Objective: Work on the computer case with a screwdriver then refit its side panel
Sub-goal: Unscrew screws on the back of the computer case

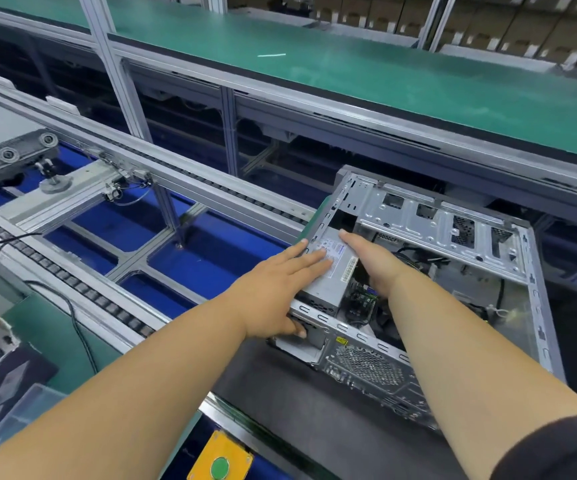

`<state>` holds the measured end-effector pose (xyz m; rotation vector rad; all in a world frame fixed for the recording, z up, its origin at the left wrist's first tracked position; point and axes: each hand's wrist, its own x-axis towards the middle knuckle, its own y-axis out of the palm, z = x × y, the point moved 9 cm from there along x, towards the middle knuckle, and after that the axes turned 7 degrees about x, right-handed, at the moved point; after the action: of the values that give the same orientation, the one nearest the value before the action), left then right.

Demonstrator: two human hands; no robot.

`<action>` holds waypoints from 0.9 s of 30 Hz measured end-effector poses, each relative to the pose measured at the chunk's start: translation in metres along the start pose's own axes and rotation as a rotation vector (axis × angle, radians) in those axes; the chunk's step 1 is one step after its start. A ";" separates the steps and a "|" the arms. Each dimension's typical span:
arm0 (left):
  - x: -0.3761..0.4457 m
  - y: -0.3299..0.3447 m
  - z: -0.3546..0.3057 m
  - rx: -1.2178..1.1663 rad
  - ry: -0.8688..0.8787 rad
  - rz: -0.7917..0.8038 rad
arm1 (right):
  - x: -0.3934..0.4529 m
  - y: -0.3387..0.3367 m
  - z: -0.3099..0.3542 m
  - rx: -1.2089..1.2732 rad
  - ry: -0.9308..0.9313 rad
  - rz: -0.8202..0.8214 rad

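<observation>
From the head view, the computer case [436, 282] is seen lying on its side on a dark mat [280, 393] on the bench, its open side facing up and no side panel fitted; neither panel nor screwdriver can be made out anywhere in view. In the case's near-left corner sits the grey power supply [328, 271], its long axis running away from the person along the case's left wall. The left hand [273, 289] is laid flat on the supply's top, fingers straight and spread, the thumb hooked down over the rear edge of the case. The right hand [373, 261] is set against the supply's inner side, fingers straight and together, reaching down into the case; its fingertips are hidden. The supply is thus bracketed between the two hands, with the left hand above and the right hand beside it. The unit is judged to be in the course of seating, and any push would need to follow its long axis.
</observation>
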<state>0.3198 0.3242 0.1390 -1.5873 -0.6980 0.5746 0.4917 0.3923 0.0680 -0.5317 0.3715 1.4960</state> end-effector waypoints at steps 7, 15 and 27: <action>0.001 0.000 0.002 -0.054 0.003 -0.017 | 0.000 0.004 0.006 -0.055 -0.058 0.056; -0.001 -0.004 0.002 -0.181 0.018 -0.039 | -0.010 0.008 0.009 -0.205 -0.061 0.122; 0.000 -0.011 -0.007 0.108 0.039 -0.051 | -0.009 0.004 0.015 -0.238 -0.111 0.085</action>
<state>0.3238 0.3204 0.1510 -1.4730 -0.6650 0.5339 0.4857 0.3931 0.0854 -0.6240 0.1306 1.6555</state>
